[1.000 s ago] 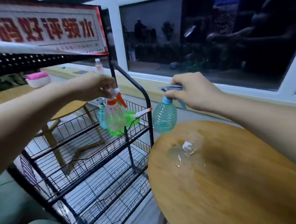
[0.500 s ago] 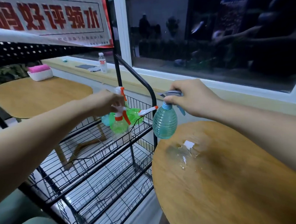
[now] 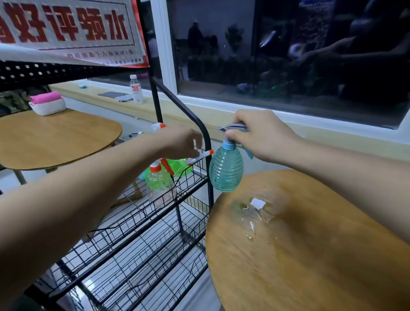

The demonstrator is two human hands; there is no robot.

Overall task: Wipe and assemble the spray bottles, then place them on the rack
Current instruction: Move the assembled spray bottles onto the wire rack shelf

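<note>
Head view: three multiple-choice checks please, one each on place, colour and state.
1. Where is the teal spray bottle?
A) on the floor
B) in the air beside the rack
C) on the windowsill
2. Collar colour of the green spray bottle upright in the rack's top basket?
A) black
B) orange
C) blue
3. The teal spray bottle's sprayer head is:
A) fitted
B) missing
C) hanging loose

B: the right hand holds it up.
B: orange ring at its neck.
A: it sits on the blue cap.

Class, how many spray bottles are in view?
3: a teal bottle in the right hand; an upright green bottle on the rack; a lying green bottle behind it. Others may be hidden.
</note>
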